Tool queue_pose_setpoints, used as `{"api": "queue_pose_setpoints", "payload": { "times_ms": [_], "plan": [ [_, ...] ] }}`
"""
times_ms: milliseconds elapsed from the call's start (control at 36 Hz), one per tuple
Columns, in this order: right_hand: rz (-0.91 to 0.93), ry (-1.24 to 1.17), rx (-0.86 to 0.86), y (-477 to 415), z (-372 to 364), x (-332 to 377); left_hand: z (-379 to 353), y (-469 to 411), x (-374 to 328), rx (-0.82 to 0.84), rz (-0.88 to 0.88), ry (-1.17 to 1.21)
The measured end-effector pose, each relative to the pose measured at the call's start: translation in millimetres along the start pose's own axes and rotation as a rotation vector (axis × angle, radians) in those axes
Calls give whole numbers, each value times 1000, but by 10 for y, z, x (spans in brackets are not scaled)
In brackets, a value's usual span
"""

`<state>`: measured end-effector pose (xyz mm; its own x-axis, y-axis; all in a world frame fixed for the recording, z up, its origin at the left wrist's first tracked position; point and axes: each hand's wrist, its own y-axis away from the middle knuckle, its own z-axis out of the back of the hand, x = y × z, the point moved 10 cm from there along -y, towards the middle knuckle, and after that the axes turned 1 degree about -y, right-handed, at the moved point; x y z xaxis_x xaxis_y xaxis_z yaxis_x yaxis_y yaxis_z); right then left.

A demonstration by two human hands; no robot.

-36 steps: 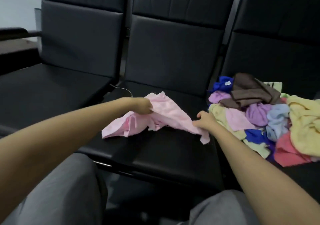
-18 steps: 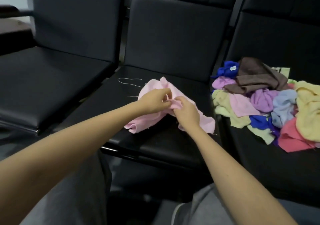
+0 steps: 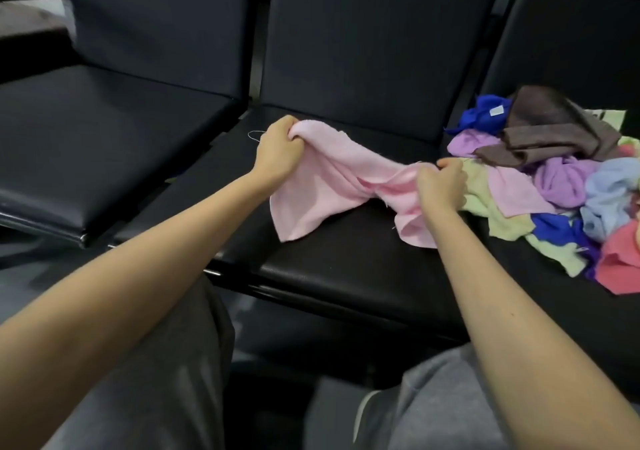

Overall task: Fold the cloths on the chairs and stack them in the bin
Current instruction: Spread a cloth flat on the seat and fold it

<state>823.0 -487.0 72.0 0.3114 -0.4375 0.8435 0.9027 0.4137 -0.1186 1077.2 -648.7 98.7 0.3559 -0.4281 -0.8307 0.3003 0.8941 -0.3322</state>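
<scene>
Both hands are on one pink cloth (image 3: 332,186), stretched out a bit over the middle chair (image 3: 329,269) seat, pretty much dead centre. The left hand (image 3: 277,153) has one end bunched in a closed fist at the cloth's 10 o'clock. The right hand (image 3: 441,184) pinches the other end at its 3 o'clock, fingers curled around the fabric. The middle of the cloth is twisted, so I can't make out which edges or corners are actually being held. Two flaps droop down onto the seat at 6 and 4 o'clock. Over at 3 o'clock from the right hand, just beside it, there's the messy pile of cloths (image 3: 561,179) on the right chair, with a brown cloth (image 3: 554,127) on top and a blue cloth (image 3: 481,113) peeking out at the back. The pile runs off the right edge, so no idea how big it is. A loose thread (image 3: 254,134) lies by the left hand. The left chair (image 3: 104,131) sits at 9 o'clock, and grey trousers (image 3: 156,380) fill the bottom.
</scene>
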Motion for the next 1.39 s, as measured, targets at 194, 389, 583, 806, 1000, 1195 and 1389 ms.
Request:
{"api": "queue_pose_setpoints", "payload": {
  "times_ms": [194,389,583,806,1000,1195,1389],
  "plan": [
    [712,153,478,734,-539,943,-536,51,-628,311,-174,30],
    [621,564,539,664,-636,754,-870,180,-324,601,-153,-192],
    [407,422,245,216,-272,620,-498,44,-46,519,-128,-485],
    [481,560,361,289,-359,581,-320,-16,-296,287,-86,162],
    [745,220,590,827,-546,1011,-682,336,-682,410,-268,129],
    [694,594,389,681,-451,940,-760,354,-620,543,-172,286],
    [477,-230,476,626,-121,963,-836,330,-448,664,-164,135]
  ]
}}
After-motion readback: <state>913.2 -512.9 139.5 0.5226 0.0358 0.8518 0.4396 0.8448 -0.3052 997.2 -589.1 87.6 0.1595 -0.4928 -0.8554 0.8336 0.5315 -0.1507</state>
